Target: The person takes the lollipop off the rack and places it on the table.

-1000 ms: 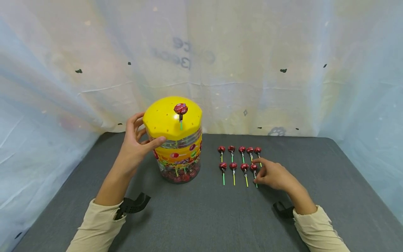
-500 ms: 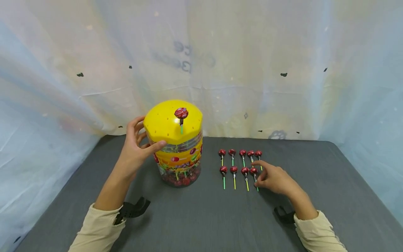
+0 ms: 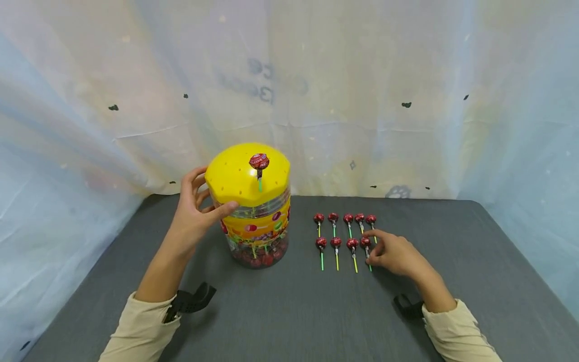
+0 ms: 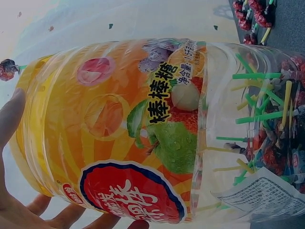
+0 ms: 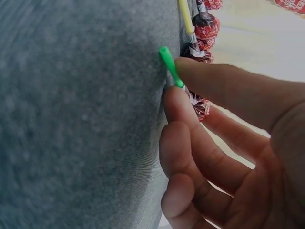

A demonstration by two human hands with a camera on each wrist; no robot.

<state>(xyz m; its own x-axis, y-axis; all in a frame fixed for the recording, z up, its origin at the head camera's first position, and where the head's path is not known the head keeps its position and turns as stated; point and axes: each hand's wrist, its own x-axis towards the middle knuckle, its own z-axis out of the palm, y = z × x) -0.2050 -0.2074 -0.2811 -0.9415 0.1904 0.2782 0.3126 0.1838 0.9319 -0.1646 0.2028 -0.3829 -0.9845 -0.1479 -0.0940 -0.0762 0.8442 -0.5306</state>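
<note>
My left hand grips the upper left side of a clear plastic lollipop jar, its thumb at the front below the yellow lid. A red-wrapped lollipop ornament stands out from the lid. The jar is upright, with lollipops in its bottom. At the right, my right hand pinches the green stick of a lollipop between thumb and fingertip, as the right wrist view shows at the stick. That lollipop lies at the right end of the front row.
Two rows of red lollipops with green and yellow sticks lie right of the jar, heads facing away from me. The dark grey table ends at a pale hanging curtain. Black straps hang at both wrists.
The lollipop under my right hand has shifted very slightly away from me. My left hand keeps its place on the jar; the head view has tilted a little.
</note>
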